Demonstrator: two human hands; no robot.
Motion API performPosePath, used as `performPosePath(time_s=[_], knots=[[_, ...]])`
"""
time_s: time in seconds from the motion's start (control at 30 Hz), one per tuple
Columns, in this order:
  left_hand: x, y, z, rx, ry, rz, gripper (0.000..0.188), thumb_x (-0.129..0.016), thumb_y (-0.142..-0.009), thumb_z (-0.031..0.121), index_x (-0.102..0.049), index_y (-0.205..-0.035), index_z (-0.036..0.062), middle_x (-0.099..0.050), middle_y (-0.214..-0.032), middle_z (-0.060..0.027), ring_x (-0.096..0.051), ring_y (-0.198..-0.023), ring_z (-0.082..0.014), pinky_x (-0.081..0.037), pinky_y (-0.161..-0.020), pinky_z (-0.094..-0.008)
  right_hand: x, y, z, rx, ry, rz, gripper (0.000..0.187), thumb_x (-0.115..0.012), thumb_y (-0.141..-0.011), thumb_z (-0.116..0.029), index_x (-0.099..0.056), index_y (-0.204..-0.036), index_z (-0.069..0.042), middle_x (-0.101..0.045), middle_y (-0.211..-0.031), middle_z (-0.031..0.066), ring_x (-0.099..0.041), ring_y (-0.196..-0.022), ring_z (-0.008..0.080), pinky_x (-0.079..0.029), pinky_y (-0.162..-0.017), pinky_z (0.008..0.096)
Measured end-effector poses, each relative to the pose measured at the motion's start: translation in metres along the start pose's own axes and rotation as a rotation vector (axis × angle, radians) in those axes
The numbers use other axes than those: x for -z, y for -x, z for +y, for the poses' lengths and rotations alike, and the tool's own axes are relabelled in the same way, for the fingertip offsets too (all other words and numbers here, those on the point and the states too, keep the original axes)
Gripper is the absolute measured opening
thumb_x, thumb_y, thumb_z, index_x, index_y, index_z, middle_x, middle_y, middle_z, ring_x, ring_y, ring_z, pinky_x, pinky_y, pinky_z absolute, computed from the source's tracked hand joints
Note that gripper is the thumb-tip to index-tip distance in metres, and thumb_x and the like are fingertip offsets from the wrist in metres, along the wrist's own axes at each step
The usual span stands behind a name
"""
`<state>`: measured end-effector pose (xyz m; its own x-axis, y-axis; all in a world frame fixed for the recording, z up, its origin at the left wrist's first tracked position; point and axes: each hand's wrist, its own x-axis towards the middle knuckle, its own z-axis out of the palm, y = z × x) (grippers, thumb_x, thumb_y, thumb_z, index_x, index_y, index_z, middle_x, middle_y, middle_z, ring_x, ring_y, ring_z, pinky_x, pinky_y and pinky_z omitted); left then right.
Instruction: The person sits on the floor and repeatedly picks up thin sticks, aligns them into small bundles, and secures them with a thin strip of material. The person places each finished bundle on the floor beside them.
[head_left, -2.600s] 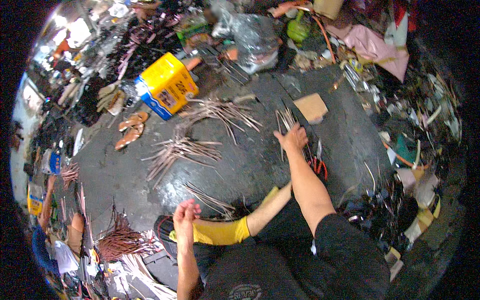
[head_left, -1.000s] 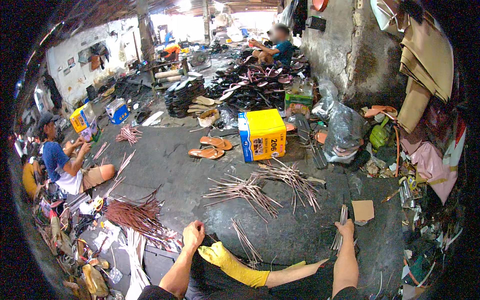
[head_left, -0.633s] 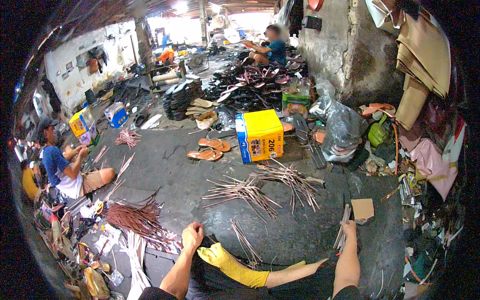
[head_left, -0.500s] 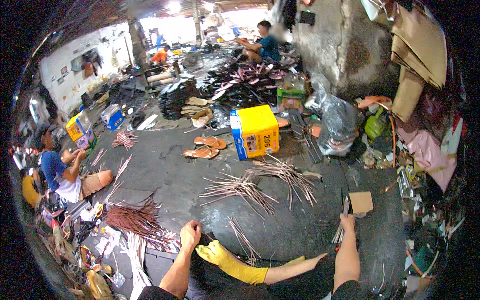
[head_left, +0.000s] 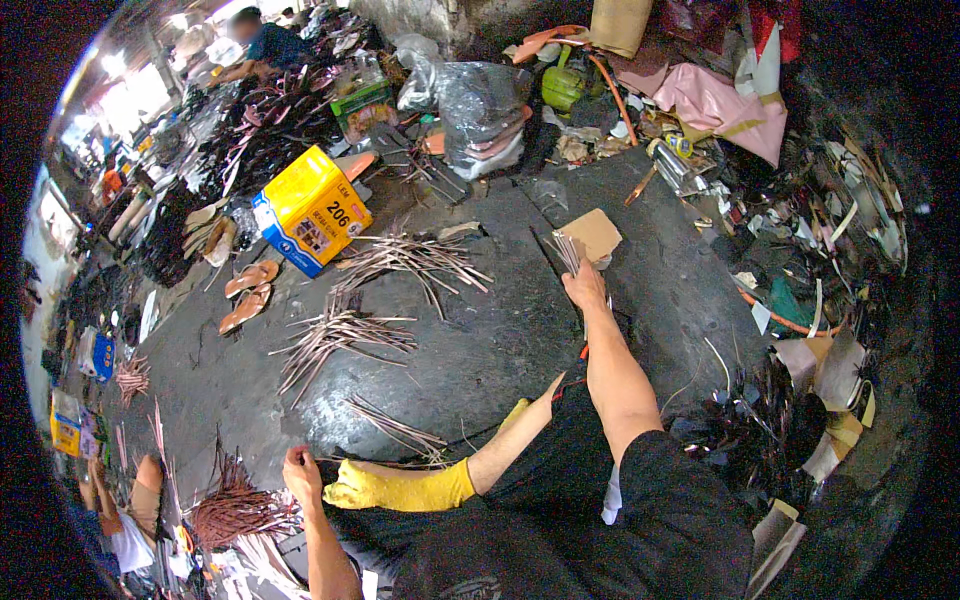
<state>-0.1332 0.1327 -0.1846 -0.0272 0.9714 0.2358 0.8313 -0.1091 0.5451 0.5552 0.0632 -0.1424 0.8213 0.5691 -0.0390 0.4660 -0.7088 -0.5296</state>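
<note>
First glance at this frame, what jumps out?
The yellow and blue carton upper left on the dark floor, with fans of thin strips spread below it. The right hand reaches out to a small bundle of strips beside a cardboard piece; the left hand rests low by a yellow rubber boot.

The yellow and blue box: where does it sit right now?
In the head view the yellow and blue box stands upper left on the dark floor, between the sandals and scattered thin strips.

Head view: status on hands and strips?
Right hand shut on thin strips beside cardboard piece. Left hand fisted near floor edge, contents unclear. Strip piles lie apart, nothing blocking.
</note>
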Motion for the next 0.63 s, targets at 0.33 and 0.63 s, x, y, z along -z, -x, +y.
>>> performPosePath(time_s=[0.33,0.63], knots=[[-0.007,-0.003,-0.017,0.028,-0.020,-0.031,0.014,-0.063,-0.092,0.017,-0.069,-0.094,0.0036,-0.070,-0.088,-0.0189,-0.068,-0.083,-0.0349,-0.051,-0.075,-0.0435,-0.030,0.050,-0.066,0.024,-0.275,-0.550,0.050,-0.071,-0.084,-0.032,-0.058,-0.117,0.002,-0.070,-0.091,0.0253,-0.071,-0.082,0.0366,-0.059,-0.076,0.0454],[0.003,-0.003,-0.010,0.066,0.004,-0.098,0.014,-0.063,-0.092,0.013,-0.069,-0.102,0.0057,-0.072,-0.098,-0.0163,-0.069,-0.089,-0.0302,-0.052,-0.082,-0.0412,-0.037,0.082,-0.095,0.205,0.139,-0.294,0.053,-0.071,-0.082,-0.046,-0.070,-0.110,-0.001,-0.069,-0.115,0.0239,-0.066,-0.111,0.0386,-0.052,-0.096,0.0468]])
